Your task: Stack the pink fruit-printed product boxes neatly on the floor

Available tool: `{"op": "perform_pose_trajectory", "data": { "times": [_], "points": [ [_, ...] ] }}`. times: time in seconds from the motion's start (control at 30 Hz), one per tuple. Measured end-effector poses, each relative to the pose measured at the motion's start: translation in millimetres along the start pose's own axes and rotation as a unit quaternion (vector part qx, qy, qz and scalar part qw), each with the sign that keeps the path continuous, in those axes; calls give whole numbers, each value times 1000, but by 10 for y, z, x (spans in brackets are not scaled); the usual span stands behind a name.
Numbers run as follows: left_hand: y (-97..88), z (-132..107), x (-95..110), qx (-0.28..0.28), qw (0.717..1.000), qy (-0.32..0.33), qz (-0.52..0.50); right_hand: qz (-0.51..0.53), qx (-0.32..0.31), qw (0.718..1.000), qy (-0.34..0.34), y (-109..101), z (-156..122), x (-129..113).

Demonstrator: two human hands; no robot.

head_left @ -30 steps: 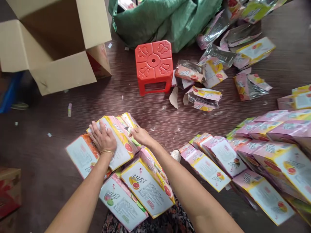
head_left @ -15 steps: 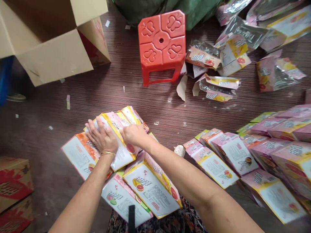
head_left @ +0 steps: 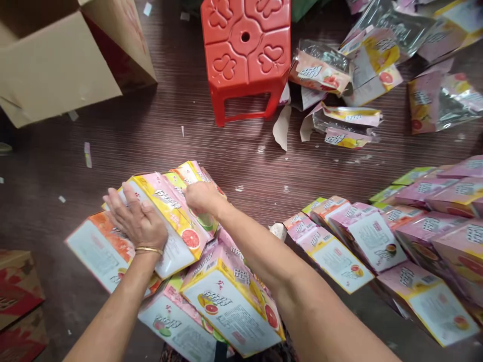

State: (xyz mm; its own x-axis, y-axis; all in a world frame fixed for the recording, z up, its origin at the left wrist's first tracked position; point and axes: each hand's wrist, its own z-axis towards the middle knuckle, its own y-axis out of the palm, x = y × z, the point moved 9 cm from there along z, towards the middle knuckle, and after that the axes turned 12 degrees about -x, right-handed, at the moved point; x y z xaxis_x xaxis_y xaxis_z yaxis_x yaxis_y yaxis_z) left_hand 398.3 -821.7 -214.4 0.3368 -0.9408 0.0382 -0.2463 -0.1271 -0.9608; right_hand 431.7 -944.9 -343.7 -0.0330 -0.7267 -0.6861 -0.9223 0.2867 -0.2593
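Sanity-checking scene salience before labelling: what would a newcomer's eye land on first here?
Probably the bright red stool at top centre, against the dark floor. Next, the left hand laid open on a printed box, left of centre in the lower half. Then the torn cartons strewn at upper right.

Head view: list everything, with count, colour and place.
Open carton: one, brown, top left
Printed cartons: two, brown and red, left edge
Stool: one, red, top centre
Fabric: part, green, top edge
Torn packets: several, multicoloured, upper right
Fruit boxes: many, multicoloured, lower centre, right
Paper scraps: several, pale, on brown floor
Strip: one, black, bottom centre
Bracelet: one, gold, lower left
Left hand: one, bare, flat on box
Right hand: one, bare, curled against boxes
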Motion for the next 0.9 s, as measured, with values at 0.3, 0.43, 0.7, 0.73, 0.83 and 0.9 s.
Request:
{"op": "perform_pose_trajectory", "data": {
  "times": [0.3, 0.43, 0.7, 0.73, 0.83, 0.9],
  "points": [
    [9, -46, -76, 17, 1000, 17, -12, -5, 4, 997, 72, 91, -372, 682],
    [1, -29, -58, 36, 999, 36, -10, -1, 16, 1000, 22, 41, 441, 390],
    [31, 27, -90, 51, 997, 47, -26, -71, -91, 992, 56, 614, -283, 1096],
    [33, 26, -109, 51, 997, 46, -24, -55, -41, 994, 82, 409, -206, 1182],
    [26, 21, -107, 58, 996, 74, -7, 14, 54, 993, 104, -48, 401, 1179],
    [33, 34, -93, 50, 996, 79, 0, 37, 14, 997, 71, 24, 834, 1054]
  ]
}}
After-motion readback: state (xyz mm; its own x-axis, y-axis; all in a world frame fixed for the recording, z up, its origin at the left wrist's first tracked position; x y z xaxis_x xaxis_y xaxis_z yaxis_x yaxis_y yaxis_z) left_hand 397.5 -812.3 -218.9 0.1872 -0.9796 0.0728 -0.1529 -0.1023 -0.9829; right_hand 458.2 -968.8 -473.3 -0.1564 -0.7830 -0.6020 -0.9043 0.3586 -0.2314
